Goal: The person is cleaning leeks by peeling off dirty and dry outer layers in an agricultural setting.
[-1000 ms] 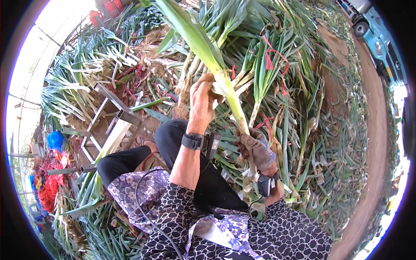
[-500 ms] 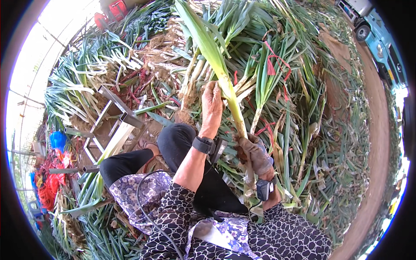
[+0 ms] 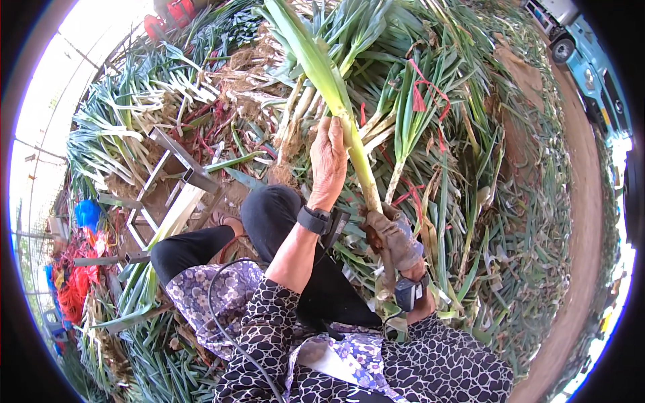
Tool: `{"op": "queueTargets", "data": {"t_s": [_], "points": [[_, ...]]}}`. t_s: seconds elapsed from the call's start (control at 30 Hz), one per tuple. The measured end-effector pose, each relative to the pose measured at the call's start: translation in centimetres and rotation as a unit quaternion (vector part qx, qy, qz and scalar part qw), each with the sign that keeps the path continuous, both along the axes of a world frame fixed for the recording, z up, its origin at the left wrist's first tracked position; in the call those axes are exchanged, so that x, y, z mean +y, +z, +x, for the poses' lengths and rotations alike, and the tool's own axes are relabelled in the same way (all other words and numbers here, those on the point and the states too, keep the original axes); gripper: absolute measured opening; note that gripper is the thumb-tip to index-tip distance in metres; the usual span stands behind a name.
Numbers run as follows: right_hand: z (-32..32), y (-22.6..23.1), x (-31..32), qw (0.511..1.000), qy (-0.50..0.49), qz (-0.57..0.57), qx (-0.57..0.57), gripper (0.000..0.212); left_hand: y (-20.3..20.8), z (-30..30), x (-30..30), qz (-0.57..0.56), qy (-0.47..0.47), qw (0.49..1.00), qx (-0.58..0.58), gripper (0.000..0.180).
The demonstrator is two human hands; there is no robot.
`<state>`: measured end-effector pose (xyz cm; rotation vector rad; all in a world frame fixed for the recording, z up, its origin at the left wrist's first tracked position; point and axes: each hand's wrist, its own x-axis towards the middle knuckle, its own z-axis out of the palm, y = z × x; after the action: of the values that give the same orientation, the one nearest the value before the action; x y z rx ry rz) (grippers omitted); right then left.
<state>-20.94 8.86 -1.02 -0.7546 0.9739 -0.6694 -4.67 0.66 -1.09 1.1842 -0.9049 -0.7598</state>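
A long leek [image 3: 360, 164] slants in front of me, its broad green leaves at the top and its pale stem running down to the right. My bare left hand [image 3: 328, 163] is closed on it where the leaves join the stem. Lower down, my right hand [image 3: 396, 242], in a dirty greyish glove, grips the stem near the base. That hand and its glove hide part of the lower end. Just beyond lies a loose bunch of leeks [image 3: 406, 131] with red ribbon [image 3: 418, 101] on it.
Heaped leeks [image 3: 131, 127] lie at the far left, beside a metal frame [image 3: 181, 161]. A red tangle of ribbon [image 3: 77, 285] sits farther left. Leaf scraps [image 3: 524, 262] cover the ground on the right, edged by a dirt track [image 3: 583, 221]. A blue truck [image 3: 591, 74] stands beyond.
My view has shifted slightly. My right hand's fingers have moved a little around the lower stem; both hands keep hold of the leek.
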Motion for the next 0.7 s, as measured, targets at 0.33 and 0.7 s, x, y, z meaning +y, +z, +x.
{"op": "queueTargets", "data": {"t_s": [0.33,0.7], "points": [[0.1,0.4,-0.7,1.0,-0.019,0.013,0.007,0.026,-3.2,2.0,0.1,0.116,-0.278,0.879,0.37,0.024],[1.5,0.5,0.2,0.969,-0.021,-0.121,0.216,0.036,1.4,0.6,-0.2,-0.123,0.029,0.981,0.146,0.033]]}}
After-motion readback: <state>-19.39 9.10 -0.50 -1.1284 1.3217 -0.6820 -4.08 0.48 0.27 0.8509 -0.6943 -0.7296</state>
